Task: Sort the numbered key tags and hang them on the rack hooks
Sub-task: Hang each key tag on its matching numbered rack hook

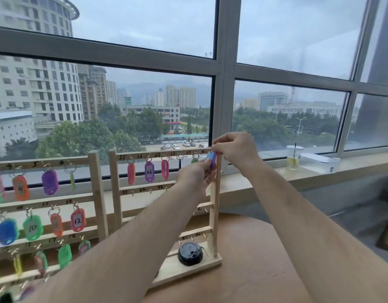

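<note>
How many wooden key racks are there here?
2. The left rack, crowded with tags, runs off the frame edge; the right rack stands at centre, a black lid on its base. Others may lie out of view.

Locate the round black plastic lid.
In the head view, the round black plastic lid sits low at centre, on the base of the right-hand wooden rack, beside its right post.

Pale wooden rack [216, 215] with black handwritten numbers, light blue tag [210, 156] at centre, purple tag 26 [149, 171], pink tag [165, 169], at lower left green tag 10 [32, 227], red tag 12 [78, 219], orange tag 4 [20, 188], black lid [190, 253], brown table [265, 259], grey window frame [226, 73]
</note>
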